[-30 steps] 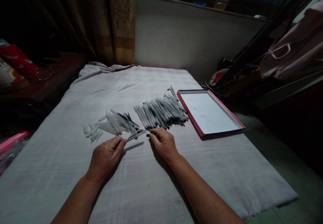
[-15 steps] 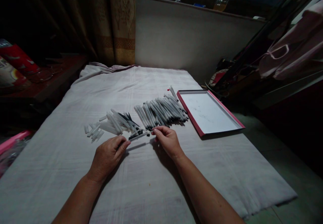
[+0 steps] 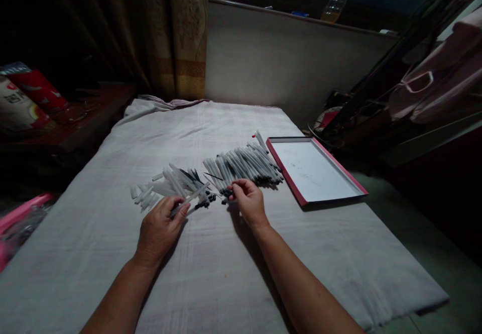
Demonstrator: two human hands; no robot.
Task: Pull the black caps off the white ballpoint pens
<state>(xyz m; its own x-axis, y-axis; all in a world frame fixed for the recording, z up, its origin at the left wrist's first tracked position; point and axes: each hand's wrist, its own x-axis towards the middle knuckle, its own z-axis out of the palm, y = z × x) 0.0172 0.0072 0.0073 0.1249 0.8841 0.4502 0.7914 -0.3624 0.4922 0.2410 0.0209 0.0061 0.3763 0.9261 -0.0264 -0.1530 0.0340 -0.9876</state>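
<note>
My left hand (image 3: 160, 226) is closed on a pale pen barrel (image 3: 190, 199) that points up and to the right. Pinched at a small dark piece, my right hand (image 3: 246, 201) rests at the near end of a row of assembled pens (image 3: 244, 165). What that piece is I cannot make out. A loose heap of pale pen barrels, caps and dark refills (image 3: 169, 186) lies just beyond my left hand. All of this rests on a pale cloth (image 3: 211, 273) spread over a table.
A shallow white tray with a red rim (image 3: 314, 171) lies to the right of the pens. A curtain (image 3: 184, 32) and a wall stand behind the table. Red and white packets (image 3: 26, 98) sit at far left, a pink object (image 3: 18, 208) below them, clutter at right.
The pen that both hands held between them is now only in my left hand. My right hand has moved a little forward to the near end of the pen row.
</note>
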